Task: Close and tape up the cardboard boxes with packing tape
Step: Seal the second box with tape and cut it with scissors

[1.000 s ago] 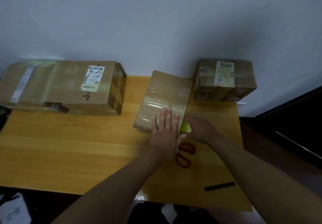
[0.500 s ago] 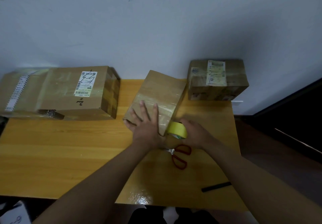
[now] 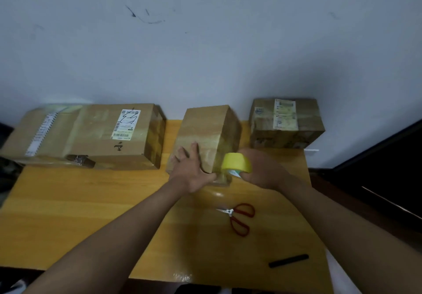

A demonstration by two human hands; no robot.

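Head view, looking forward and down at a wooden tabletop (image 3: 91,202) set against a pale wall (image 3: 205,53). At centre stands the middle cardboard box (image 3: 205,131), its top and near side glossy with tape. The left hand (image 3: 190,170) lies flat on the box's near top face, fingers straight and spread, thumb reaching toward 3 o'clock along the box's lower near corner. The right hand (image 3: 260,170) has its grip closed round the yellow tape roll (image 3: 236,162), which sits at 3 o'clock of the left hand, just beside the box's near right corner; whether the roll touches the cardboard cannot be told. A clear strip appears to run from the roll down to that corner.

At 9 o'clock of the middle box lies a large labelled box (image 3: 102,133); at 2 o'clock, a smaller labelled box (image 3: 285,122) against the wall. Red-handled scissors (image 3: 239,218) lie on the tabletop at 6 o'clock of the roll, well apart from both hands. A black marker (image 3: 288,260) rests near the tabletop's front right edge.
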